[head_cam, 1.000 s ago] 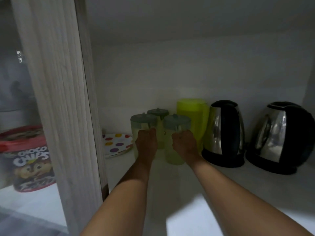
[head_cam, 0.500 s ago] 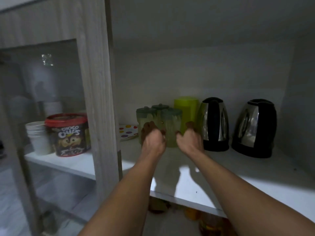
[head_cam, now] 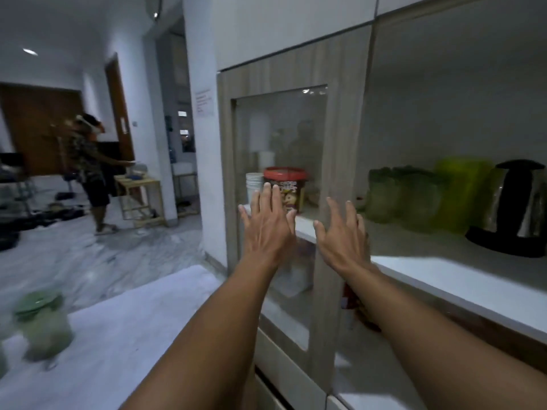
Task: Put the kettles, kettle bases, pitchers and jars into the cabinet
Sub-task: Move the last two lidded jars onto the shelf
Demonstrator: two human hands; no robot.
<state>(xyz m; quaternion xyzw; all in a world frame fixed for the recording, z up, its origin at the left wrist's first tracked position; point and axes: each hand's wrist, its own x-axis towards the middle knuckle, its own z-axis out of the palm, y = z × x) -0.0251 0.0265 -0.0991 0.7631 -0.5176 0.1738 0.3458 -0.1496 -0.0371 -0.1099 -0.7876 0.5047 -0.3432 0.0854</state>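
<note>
Behind the glass door (head_cam: 281, 137) stand a red-lidded tub (head_cam: 285, 187) and stacked white cups (head_cam: 254, 184). The door's wooden frame (head_cam: 340, 143) stands behind the right hand (head_cam: 343, 235). Right of it, blurred green jars (head_cam: 405, 199), a yellow-green pitcher (head_cam: 461, 193) and a kettle (head_cam: 515, 208) stand side by side on the cabinet shelf (head_cam: 444, 276). Another jar (head_cam: 44, 327) stands on the white surface (head_cam: 133, 335), lower left. The left hand (head_cam: 268, 223) and right hand are held up, backs to the camera, grip apart: fingers straight and spread, holding nothing.

I see murky green jars (head_cam: 405, 199), a lime-yellow pitcher (head_cam: 461, 193), a black and silver kettle (head_cam: 516, 202), a red-lidded tub (head_cam: 285, 187), a door frame (head_cam: 340, 128) in pale wood grain and a floor (head_cam: 88, 261) veined grey on white.
</note>
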